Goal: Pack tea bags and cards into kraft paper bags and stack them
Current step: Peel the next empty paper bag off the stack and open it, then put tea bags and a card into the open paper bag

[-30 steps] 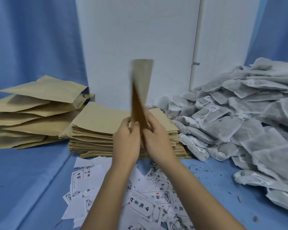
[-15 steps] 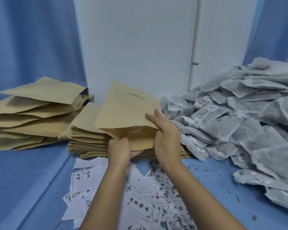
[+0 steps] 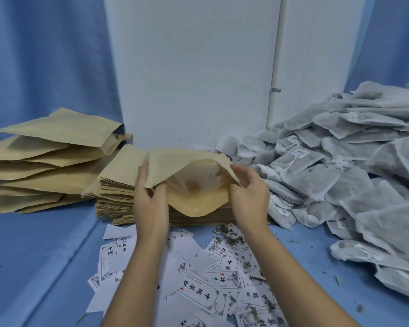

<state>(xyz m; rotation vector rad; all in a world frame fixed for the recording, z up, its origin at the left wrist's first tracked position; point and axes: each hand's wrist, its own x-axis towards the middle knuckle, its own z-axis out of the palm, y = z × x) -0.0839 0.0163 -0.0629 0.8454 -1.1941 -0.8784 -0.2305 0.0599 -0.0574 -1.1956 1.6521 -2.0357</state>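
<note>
The left hand point(image 3: 149, 199) and right hand point(image 3: 248, 197) each pinch a side of a matte kraft paper bag point(image 3: 189, 161), pulling its mouth open to a smooth pale lining, above the flat bag stack point(image 3: 115, 185) mid-table. Puffy filled bags point(image 3: 45, 161) lie at the left edge, fibrous grey tea bags point(image 3: 340, 175) at the right, and printed white cards point(image 3: 198, 286) along the near edge

White wall panels point(image 3: 194, 74) behind, blue curtains point(image 3: 45, 62) flanking (blue tabletop point(image 3: 33, 256) too).
</note>
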